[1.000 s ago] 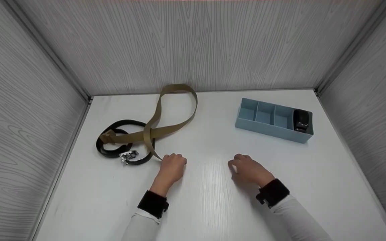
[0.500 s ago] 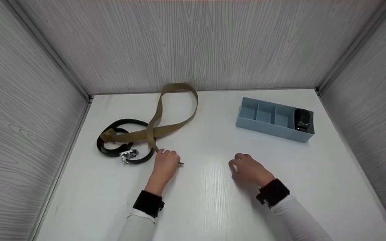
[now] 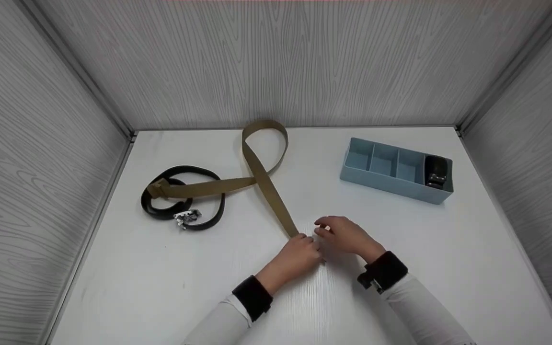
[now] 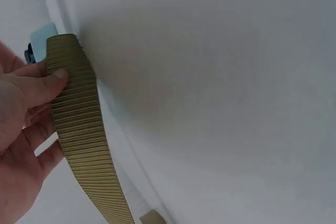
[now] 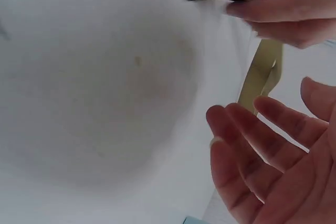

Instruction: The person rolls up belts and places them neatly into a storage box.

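An olive-tan webbing belt (image 3: 273,199) lies in a loop that crosses itself, its buckle end (image 3: 159,188) resting over a coiled black belt (image 3: 180,169) at the left. My left hand (image 3: 296,258) pinches the tan belt's free end between thumb and fingers; the ribbed end (image 4: 79,103) shows plainly in the left wrist view. Just right of it, my right hand (image 3: 348,235) holds nothing, its fingers loosely bent and apart from the belt. The right wrist view shows the right palm (image 5: 294,166) below the left hand (image 5: 294,11).
A blue divided tray (image 3: 391,187) stands at the back right, with a dark glossy item (image 3: 436,171) in its rightmost compartment. The black belt's silver buckle (image 3: 187,217) lies on the white table (image 3: 161,287). Grey wood-grain walls enclose the back and sides.
My left hand has moved right with the tan belt's end, straightening that stretch and shrinking the loop. The right hand has shifted slightly left, and the two hands are now close together.
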Motion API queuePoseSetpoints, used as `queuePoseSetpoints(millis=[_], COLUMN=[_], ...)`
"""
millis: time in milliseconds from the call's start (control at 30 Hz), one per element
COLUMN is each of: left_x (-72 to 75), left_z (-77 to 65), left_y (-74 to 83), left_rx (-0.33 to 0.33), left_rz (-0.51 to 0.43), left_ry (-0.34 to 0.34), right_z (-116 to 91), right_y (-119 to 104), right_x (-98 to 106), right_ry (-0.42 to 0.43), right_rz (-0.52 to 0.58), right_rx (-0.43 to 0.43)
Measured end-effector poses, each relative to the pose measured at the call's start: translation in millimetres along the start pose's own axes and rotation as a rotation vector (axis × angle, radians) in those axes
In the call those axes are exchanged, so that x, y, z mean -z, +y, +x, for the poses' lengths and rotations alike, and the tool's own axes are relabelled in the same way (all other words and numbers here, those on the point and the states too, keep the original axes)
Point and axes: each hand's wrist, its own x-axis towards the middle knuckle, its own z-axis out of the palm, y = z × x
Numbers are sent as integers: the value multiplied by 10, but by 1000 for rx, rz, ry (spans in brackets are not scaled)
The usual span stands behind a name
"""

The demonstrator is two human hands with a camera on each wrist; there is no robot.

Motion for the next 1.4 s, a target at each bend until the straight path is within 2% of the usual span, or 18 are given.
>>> queuePoseSetpoints(millis=[133, 233, 300, 400, 467, 533, 600, 633, 700, 767, 833, 900, 967, 1100, 1200, 1300, 1400], left_x=[-31, -22, -15, -8, 4, 18, 36, 40, 43, 50, 59, 72, 86, 94, 79, 63, 79], left_z=[71, 84, 88, 92, 94, 87, 69, 52, -4, -85, -179, -275, -372, -565, -701, -789, -785], left_y=[78, 86, 80, 59, 21, -52, -167, -246, -439, -671, -930, -1188, -1423, -1795, -1958, -2018, -1985], left_rx=[-70, -101, -123, -150, -154, -130, -48, 23, 210, 438, 644, 794, 905, 1033, 1067, 1055, 1009], left_rz=[-12, -51, -64, -98, -174, -267, -326, -342, -329, -302, -297, -291, -295, -299, -302, -268, -166], left_ry=[78, 89, 83, 79, 95, 140, 202, 224, 233, 178, 82, -5, -78, -213, -276, -231, -93], right_z=[58, 89, 96, 100, 102, 105, 101, 93, 59, 5, -60, -121, -168, -222, -247, -277, -301], right_y=[-38, -32, -19, 10, 42, 81, 142, 178, 269, 370, 468, 552, 611, 661, 669, 684, 707], right_x=[-3, -16, -16, 4, 20, 49, 92, 122, 192, 267, 338, 397, 446, 510, 538, 554, 560], right_ry=[-87, -136, -152, -174, -151, -97, -22, 20, 93, 150, 189, 202, 202, 197, 217, 245, 274], right_rz=[67, 90, 87, 97, 87, 73, 48, 29, -3, -26, -34, -8, 25, 81, 95, 97, 97], right_rx=[119, 205, 232, 210, 187, 140, 81, 49, -18, -61, -92, -121, -154, -196, -207, -221, -246])
